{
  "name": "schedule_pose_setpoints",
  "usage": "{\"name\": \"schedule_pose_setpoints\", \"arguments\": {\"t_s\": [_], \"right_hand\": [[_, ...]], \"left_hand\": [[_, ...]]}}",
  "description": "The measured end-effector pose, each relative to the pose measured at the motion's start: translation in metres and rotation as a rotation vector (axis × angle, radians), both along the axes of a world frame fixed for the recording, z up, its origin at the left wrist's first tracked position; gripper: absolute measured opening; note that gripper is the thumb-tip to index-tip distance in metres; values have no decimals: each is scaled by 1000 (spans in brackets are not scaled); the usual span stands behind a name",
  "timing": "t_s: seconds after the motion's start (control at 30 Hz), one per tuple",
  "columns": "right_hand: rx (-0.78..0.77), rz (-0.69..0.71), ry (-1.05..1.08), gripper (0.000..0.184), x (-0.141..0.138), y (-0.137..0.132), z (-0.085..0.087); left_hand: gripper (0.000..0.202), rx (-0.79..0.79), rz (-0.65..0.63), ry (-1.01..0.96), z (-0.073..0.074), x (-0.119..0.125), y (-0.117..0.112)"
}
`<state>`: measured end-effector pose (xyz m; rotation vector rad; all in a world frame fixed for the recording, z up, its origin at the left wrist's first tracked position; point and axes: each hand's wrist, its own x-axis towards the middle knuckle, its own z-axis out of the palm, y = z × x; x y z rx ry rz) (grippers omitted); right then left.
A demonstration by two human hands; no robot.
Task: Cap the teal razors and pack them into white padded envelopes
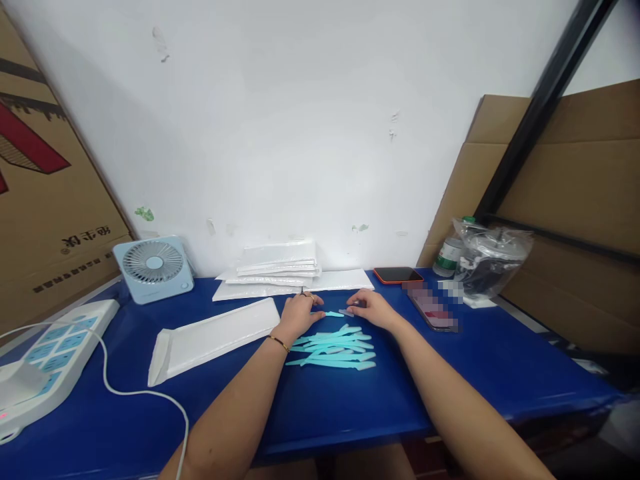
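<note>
Between my hands is a turquoise eyebrow razor [334,314], lying sideways just above or on the blue table. My left hand [300,315] is closed on its handle end, with a ring and a bracelet showing. The fingers of my right hand [373,309] pinch a small translucent blade cover [346,313] at the razor's other end. Whether the cover sits on the blade or apart from it is too small to tell. Nearer to me, a loose pile of several turquoise razors [333,348] lies on the table, partly behind my left wrist.
A white padded mailer [215,339] lies left of my hands, and more mailers [277,261] are stacked against the wall. A small fan [155,267], power strip [75,360] and cable stand left. Two phones [399,275], a bottle [447,257] and a bagged item [493,260] are right.
</note>
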<state>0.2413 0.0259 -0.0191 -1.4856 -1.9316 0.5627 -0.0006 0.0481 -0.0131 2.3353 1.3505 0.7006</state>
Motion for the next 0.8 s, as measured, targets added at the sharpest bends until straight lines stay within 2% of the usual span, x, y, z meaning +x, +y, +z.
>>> {"name": "schedule_pose_setpoints", "arguments": {"t_s": [0.07,0.2,0.3,0.4,0.5,0.63,0.73,0.8], "right_hand": [[14,62,-48,24,2,-9,8],[-150,254,-90,27,3,-22,14],[-212,309,-58,28,1,-23,14],[-173,269,10,30,-2,-21,13],[-114,242,55,30,-3,-17,10],[-76,214,-10,27,4,-9,1],[-25,113,-79,24,10,-5,-2],[31,70,-97,21,10,-6,0]], "left_hand": [[23,18,7,-42,-4,-1,0],[20,0,-16,-134,-5,-4,-2],[21,-31,-105,-174,-1,-3,-8],[28,-32,-226,-136,6,2,-17],[26,-12,-268,4,12,4,-20],[23,-5,-157,184,11,-3,-10],[22,-54,-54,222,9,-11,-3],[21,-30,-26,206,11,-15,-2]]}}
